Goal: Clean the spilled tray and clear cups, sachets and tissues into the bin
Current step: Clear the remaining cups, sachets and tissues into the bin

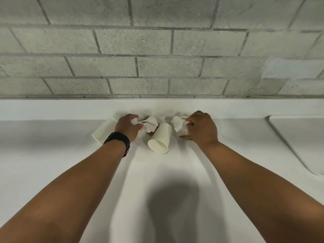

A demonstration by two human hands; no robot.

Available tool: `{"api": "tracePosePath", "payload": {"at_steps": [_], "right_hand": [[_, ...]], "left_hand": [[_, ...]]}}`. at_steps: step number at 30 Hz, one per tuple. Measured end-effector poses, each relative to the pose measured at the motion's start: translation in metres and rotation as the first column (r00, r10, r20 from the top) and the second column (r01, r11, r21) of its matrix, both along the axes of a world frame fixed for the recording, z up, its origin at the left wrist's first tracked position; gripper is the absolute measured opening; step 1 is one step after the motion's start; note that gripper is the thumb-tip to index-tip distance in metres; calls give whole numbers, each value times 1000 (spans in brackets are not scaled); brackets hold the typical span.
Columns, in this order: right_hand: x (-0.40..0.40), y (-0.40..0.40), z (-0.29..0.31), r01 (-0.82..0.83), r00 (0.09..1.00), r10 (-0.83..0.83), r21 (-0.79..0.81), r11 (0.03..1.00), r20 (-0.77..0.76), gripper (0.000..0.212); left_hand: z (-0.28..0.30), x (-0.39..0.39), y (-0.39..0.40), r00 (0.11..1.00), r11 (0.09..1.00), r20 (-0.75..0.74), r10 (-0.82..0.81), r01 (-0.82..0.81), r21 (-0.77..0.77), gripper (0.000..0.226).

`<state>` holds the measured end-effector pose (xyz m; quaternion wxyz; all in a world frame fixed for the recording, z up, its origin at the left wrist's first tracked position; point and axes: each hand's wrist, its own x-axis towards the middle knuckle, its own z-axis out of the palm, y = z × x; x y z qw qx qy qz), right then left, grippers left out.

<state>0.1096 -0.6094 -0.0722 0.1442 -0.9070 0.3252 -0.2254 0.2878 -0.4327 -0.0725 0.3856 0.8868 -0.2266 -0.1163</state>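
The left grip (128, 127) was curled round a crumpled tissue (151, 124), thumb and fingers pinching its near end, with the rest of the paper spreading out to the right of the hand. A black watch (118, 139) sat on that wrist. The right grip (201, 128) was clamped on a second tissue (178, 125), fingers bunched into the wad, which bulged out to the left of the knuckles.

Between the two hands a paper cup (160, 138) lay on its side on the white table (166, 172), its open mouth turned toward the person and its base near the tissues. A small brown patch (150, 133) showed just beside it, under the left tissue's edge; what it was could not be told. Another brown bit (184, 137) peeked out beneath the right hand.

A second cup (104, 129) lay tipped over behind the left hand, partly hidden by the wrist.

Farther right, a basin (298, 137) was sunk into the table. A grey block wall (157, 50) rose behind.
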Motion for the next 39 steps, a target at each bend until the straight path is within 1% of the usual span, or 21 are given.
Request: {"api": "tracePosePath", "payload": {"at_steps": [3, 5, 7, 9, 11, 12, 14, 16, 20, 23, 26, 30, 34, 39], "right_hand": [[-9, -8, 5, 116, 987, -125, 90, 989, 100, 28], [-17, -15, 7, 197, 968, -216, 142, 970, 130, 25], [-25, -22, 9, 286, 931, -325, 221, 932, 165, 22], [-33, -28, 10, 354, 880, -429, 320, 879, 206, 20], [-41, -32, 11, 394, 825, -515, 417, 819, 233, 19], [-45, -34, 13, 402, 794, -554, 466, 788, 252, 19], [-52, -35, 18, 390, 732, -612, 552, 737, 301, 19], [-58, -37, 25, 360, 677, -652, 620, 698, 341, 18], [-71, -37, 42, 253, 572, -722, 753, 608, 390, 17], [-86, -35, 53, 185, 547, -733, 796, 576, 403, 18], [-108, -28, 61, 68, 500, -750, 844, 532, 433, 21], [-143, -20, 64, 5, 470, -768, 868, 496, 435, 24], [-195, -14, 62, -8, 442, -790, 882, 472, 426, 26], [-270, -9, 62, 6, 438, -792, 879, 476, 426, 24]], "left_hand": [[-3, 1, -4, 997, 991, -9, -73, 74, 116, 35], [-4, -2, -6, 995, 983, -10, -97, 98, 154, 31], [-5, -6, -6, 996, 984, 3, -91, 89, 151, 32], [-4, -11, -6, 997, 990, 24, -75, 72, 120, 28], [-3, -12, -6, 997, 995, 42, -62, 58, 86, 22], [-2, -13, -6, 996, 995, 59, -63, 58, 79, 24], [3, -15, -7, 994, 996, 90, -66, 59, 70, 25], [10, -20, -9, 995, 998, 86, -55, 52, 28, 25], [26, -36, -17, 995, 996, 89, -51, 57, -66, 16], [37, -54, -23, 990, 990, 103, -93, 103, -92, 14], [51, -78, -30, 985, 982, 99, -144, 154, -111, 11], [62, -113, -38, 981, 966, 21, -192, 192, -174, 14], [72, -163, -49, 963, 928, 0, -270, 260, -266, 13], [77, -240, -70, 937, 881, -60, -344, 300, -367, 14]]}}
